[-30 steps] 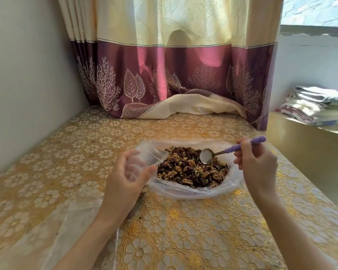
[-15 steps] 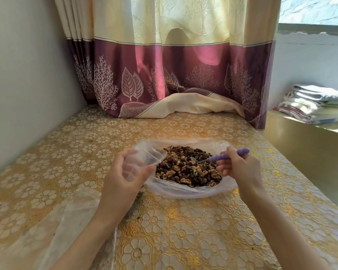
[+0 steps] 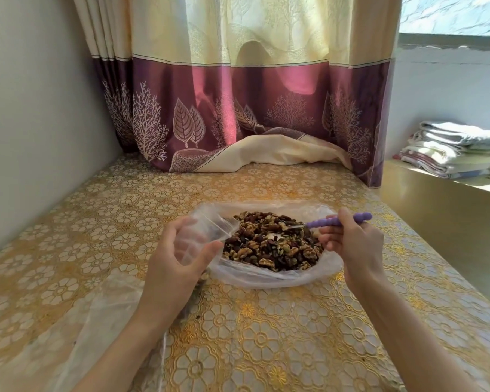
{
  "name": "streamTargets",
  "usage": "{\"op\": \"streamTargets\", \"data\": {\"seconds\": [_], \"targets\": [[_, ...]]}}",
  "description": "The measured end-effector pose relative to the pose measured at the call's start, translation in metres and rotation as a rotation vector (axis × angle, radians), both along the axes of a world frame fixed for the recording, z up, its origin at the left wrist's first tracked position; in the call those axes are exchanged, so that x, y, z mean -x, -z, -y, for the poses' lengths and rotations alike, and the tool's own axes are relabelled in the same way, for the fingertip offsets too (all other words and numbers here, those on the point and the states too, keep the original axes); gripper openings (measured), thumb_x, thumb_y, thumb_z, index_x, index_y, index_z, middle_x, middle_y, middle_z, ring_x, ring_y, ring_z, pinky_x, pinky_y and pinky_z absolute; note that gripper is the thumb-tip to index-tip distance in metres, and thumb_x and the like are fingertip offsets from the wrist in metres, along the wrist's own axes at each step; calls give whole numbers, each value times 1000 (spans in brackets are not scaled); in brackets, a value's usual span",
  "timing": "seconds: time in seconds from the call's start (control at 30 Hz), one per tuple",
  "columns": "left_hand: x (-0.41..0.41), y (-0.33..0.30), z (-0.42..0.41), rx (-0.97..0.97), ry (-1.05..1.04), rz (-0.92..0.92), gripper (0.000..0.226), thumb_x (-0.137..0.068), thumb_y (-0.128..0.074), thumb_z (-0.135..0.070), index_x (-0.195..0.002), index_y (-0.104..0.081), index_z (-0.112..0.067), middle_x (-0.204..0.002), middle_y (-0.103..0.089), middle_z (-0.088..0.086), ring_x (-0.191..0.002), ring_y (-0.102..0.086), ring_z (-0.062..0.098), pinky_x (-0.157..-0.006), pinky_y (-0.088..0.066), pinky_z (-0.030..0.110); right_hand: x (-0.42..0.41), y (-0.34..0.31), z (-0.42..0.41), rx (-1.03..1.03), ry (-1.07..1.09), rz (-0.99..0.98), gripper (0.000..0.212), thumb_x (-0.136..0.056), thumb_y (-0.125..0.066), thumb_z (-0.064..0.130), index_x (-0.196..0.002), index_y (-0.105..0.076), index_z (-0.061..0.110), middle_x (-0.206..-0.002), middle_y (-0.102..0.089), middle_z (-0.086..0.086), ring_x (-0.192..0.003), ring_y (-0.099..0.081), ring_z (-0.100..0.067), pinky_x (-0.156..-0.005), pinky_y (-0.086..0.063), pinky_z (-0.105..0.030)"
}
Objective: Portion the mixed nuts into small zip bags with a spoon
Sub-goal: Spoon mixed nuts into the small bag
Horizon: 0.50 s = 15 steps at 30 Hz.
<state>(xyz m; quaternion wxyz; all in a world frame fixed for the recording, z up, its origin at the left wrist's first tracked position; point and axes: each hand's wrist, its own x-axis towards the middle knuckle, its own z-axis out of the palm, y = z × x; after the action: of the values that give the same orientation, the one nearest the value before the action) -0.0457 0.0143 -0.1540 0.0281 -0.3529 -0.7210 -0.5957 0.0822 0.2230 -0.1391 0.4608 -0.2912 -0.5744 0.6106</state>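
The left hand (image 3: 178,267) holds a small clear zip bag (image 3: 207,232) up off the counter (image 3: 266,335), fingers and thumb curled round it so its mouth is tipped toward the nuts. That grip is closed on the bag, which looks empty or nearly so; I cannot tell for sure through the plastic.

The right hand (image 3: 351,244) pinches the purple handle of a spoon (image 3: 334,221), its fingers folded round it. The spoon's bowl is down in the mixed nuts (image 3: 269,244), mostly buried, so only a bit of metal shows near the handle.

The nuts lie heaped in a big clear plastic bag (image 3: 266,275) spread open on the counter, between the two hands. The small bag's mouth is just at the left edge of the heap.

More clear plastic (image 3: 77,329) lies crumpled on the counter under the left forearm. A cream and maroon curtain (image 3: 238,103) hangs at the back, its hem resting on the counter. Folded cloths (image 3: 453,148) are stacked on a ledge to the right.
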Motion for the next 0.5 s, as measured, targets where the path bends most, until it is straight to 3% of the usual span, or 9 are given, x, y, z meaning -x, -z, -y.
{"op": "streamTargets", "data": {"seconds": [0.07,0.2,0.33,0.5], "targets": [[0,1,0,-2,5,1,41,-65,-61,-58,-100,-41,-48,-89,-50,-47,-85,-50,-23,-65,-39,-3,0,-3,3,-34,7,-29,46,-100,-44,21,-62,-65,4,-67,-72,-12,-48,-55,-15,-41,-42,-17],[0,4,-2,10,14,13,50,-65,-62,-56,-108,-43,-42,-90,-58,-18,-82,-55,-16,-65,-40,-2,-1,-12,15,-52,-45,-121,46,-100,-43,21,-62,-64,7,-71,-73,-13,-48,-55,-14,-42,-43,-17],[0,7,-4,33,9,8,47,-68,-65,-50,-108,-43,-42,-91,-59,-12,-83,-56,-13,-66,-40,-2,-1,-24,31,-67,-126,-183,44,-100,-43,24,-65,-64,7,-77,-73,-16,-51,-55,-15,-44,-44,-18],[2,11,-5,31,1,30,45,-65,-66,-56,-102,-41,-53,-94,-60,-15,-83,-62,3,-69,-51,21,0,-29,52,-113,-207,-206,41,-100,-44,24,-70,-64,5,-76,-73,-15,-50,-56,-15,-44,-45,-19]]}}
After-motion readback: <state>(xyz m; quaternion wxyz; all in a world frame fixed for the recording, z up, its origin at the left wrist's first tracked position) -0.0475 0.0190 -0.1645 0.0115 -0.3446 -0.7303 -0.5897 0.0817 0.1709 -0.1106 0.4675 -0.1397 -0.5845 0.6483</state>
